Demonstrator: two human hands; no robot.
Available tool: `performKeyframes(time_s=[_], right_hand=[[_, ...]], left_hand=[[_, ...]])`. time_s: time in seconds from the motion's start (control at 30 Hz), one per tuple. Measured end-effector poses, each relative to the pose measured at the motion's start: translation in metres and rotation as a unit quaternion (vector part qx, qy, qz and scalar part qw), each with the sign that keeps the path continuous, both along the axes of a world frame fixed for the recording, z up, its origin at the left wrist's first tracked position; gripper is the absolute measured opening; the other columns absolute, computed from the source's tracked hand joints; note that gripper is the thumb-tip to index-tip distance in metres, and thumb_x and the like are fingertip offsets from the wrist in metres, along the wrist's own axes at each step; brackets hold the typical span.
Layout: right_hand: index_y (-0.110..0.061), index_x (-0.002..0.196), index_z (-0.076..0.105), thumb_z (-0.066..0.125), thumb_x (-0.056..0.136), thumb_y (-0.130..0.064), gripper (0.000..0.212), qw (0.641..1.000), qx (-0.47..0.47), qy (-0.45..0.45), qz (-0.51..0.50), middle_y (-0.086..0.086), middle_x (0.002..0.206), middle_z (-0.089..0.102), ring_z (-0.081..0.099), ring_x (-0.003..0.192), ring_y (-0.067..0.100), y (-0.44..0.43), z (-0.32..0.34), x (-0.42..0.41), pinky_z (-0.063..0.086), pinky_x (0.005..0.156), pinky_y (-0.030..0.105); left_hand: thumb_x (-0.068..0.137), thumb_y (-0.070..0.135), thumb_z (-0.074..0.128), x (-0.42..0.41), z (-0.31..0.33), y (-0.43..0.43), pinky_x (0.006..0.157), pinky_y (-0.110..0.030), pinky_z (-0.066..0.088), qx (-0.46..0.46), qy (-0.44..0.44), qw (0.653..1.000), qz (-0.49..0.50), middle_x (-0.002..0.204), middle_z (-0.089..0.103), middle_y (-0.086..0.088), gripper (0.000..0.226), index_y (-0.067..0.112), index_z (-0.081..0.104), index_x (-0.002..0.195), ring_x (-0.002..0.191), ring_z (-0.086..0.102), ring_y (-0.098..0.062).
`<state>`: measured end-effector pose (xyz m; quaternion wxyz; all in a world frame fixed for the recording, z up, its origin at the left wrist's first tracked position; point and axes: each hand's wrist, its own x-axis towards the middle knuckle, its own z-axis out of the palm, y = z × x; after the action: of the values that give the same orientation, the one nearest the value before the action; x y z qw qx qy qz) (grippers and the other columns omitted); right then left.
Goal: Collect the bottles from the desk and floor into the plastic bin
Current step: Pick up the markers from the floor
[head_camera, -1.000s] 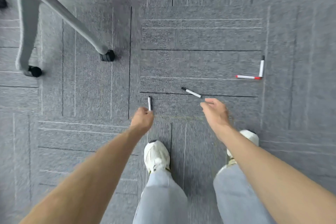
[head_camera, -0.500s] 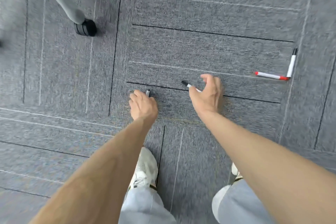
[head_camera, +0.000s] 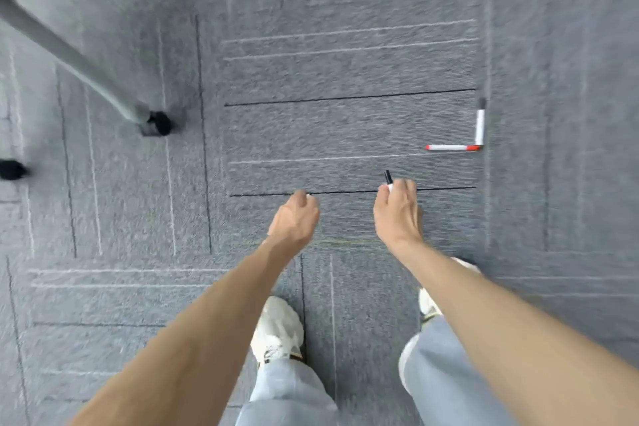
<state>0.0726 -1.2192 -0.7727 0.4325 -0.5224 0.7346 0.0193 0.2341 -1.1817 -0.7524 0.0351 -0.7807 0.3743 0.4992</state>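
Grey carpet tile floor [head_camera: 345,121], chair leg [head_camera: 86,59] and caster [head_camera: 159,123] at far left; no bottle and no plastic bin in view, markers only. Right hand [head_camera: 397,214]: fingers curled round black-tipped marker [head_camera: 388,179], tip pointing away. Left hand [head_camera: 294,218]: closed fist, white end of second marker [head_camera: 307,196] just showing at the knuckles. Remaining on floor: red marker [head_camera: 451,148], long axis crosswise, and black-and-white marker [head_camera: 480,124], long axis running away, ends meeting in an L, ahead and to the right; right hand nearer, though occupied. Change from half a second ago: both held markers then lay on the carpet beneath the reaching hands, now apparently lifted off it.
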Motion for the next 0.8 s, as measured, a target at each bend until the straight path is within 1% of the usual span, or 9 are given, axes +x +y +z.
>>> performKeyframes(time_s=[0.07, 0.1, 0.27, 0.33, 0.43, 0.53, 0.63, 0.73, 0.8], right_hand=[[-0.005, 0.105, 0.049, 0.033, 0.104, -0.027, 0.028, 0.999, 0.016, 0.0, -0.047, 0.018, 0.11, 0.057, 0.052, 0.094, 0.032, -0.01, 0.023, -0.035, 0.038, 0.077, 0.038], [-0.006, 0.1, 0.047, 0.034, 0.102, -0.027, 0.024, 0.997, 0.026, 0.0, -0.071, 0.021, 0.105, 0.059, 0.055, 0.096, 0.037, -0.016, 0.034, -0.053, 0.04, 0.077, 0.041], [-0.009, 0.109, 0.057, 0.048, 0.098, -0.026, 0.022, 0.987, 0.012, 0.004, -0.158, 0.022, 0.105, 0.068, 0.06, 0.103, 0.041, -0.056, 0.054, -0.129, 0.042, 0.078, 0.04], [-0.012, 0.105, 0.057, 0.051, 0.097, -0.025, 0.016, 0.987, -0.008, 0.001, -0.163, 0.018, 0.1, 0.07, 0.062, 0.098, 0.038, -0.07, 0.045, -0.154, 0.04, 0.074, 0.038], [-0.016, 0.102, 0.053, 0.05, 0.098, -0.027, 0.012, 0.985, -0.019, -0.006, -0.17, 0.011, 0.088, 0.067, 0.062, 0.079, 0.031, -0.078, 0.024, -0.18, 0.039, 0.063, 0.034], [-0.018, 0.105, 0.051, 0.049, 0.099, -0.027, 0.011, 0.983, -0.023, -0.025, -0.178, 0.003, 0.079, 0.059, 0.054, 0.061, 0.016, -0.083, 0.003, -0.19, 0.044, 0.054, 0.03], [-0.019, 0.105, 0.05, 0.049, 0.099, -0.026, 0.009, 0.982, -0.034, -0.045, -0.179, 0.001, 0.082, 0.057, 0.053, 0.062, 0.015, -0.092, -0.012, -0.19, 0.048, 0.056, 0.033], [-0.016, 0.105, 0.051, 0.049, 0.099, -0.024, 0.01, 0.987, -0.037, -0.047, -0.15, -0.003, 0.084, 0.054, 0.053, 0.067, 0.014, -0.098, -0.019, -0.191, 0.052, 0.063, 0.035], [-0.016, 0.108, 0.051, 0.048, 0.1, -0.023, 0.01, 0.989, -0.034, -0.04, -0.138, -0.003, 0.082, 0.053, 0.05, 0.063, 0.012, -0.1, -0.019, -0.195, 0.046, 0.055, 0.029]], left_hand=[[0.091, 0.035, 0.04, -0.018, 0.019, -0.018, 0.065, -0.034, 0.042, -0.011, -0.029, 1.0, 0.0, 0.085, 0.062, -0.005, 0.022, 0.019, 0.054, 0.088, 0.076, 0.055, -0.025], [0.087, 0.037, 0.043, -0.029, 0.025, -0.03, 0.061, -0.031, 0.041, -0.023, -0.042, 0.999, -0.02, 0.078, 0.062, -0.001, 0.019, 0.021, 0.053, 0.085, 0.071, 0.056, -0.022], [0.081, 0.023, 0.06, -0.104, 0.022, -0.104, 0.053, -0.027, 0.037, -0.086, 0.022, 0.991, -0.097, 0.063, 0.05, 0.004, 0.027, 0.016, 0.06, 0.107, 0.058, 0.05, -0.016], [0.08, 0.02, 0.064, -0.133, -0.001, -0.131, 0.058, -0.028, 0.04, -0.109, 0.038, 0.987, -0.115, 0.07, 0.056, 0.001, 0.031, 0.014, 0.062, 0.11, 0.065, 0.055, -0.019], [0.081, 0.022, 0.068, -0.165, -0.036, -0.151, 0.07, -0.028, 0.042, -0.139, 0.033, 0.979, -0.146, 0.097, 0.06, -0.004, 0.037, 0.014, 0.058, 0.115, 0.088, 0.058, -0.022], [0.081, 0.017, 0.069, -0.182, -0.067, -0.157, 0.07, -0.028, 0.043, -0.149, 0.004, 0.967, -0.208, 0.105, 0.051, -0.001, 0.041, 0.012, 0.05, 0.117, 0.089, 0.052, -0.018], [0.086, 0.016, 0.065, -0.192, -0.096, -0.161, 0.073, -0.026, 0.051, -0.201, -0.021, 0.927, -0.316, 0.111, 0.054, -0.008, 0.038, 0.012, 0.048, 0.12, 0.086, 0.052, -0.016], [0.094, 0.026, 0.054, -0.198, -0.11, -0.165, 0.078, -0.032, 0.055, -0.24, -0.051, 0.891, -0.382, 0.113, 0.053, -0.009, 0.032, 0.011, 0.045, 0.121, 0.091, 0.054, -0.019], [0.1, 0.033, 0.039, -0.199, -0.111, -0.166, 0.08, -0.034, 0.055, -0.245, -0.085, 0.87, -0.419, 0.112, 0.054, -0.01, 0.031, 0.01, 0.045, 0.12, 0.095, 0.055, -0.021]])
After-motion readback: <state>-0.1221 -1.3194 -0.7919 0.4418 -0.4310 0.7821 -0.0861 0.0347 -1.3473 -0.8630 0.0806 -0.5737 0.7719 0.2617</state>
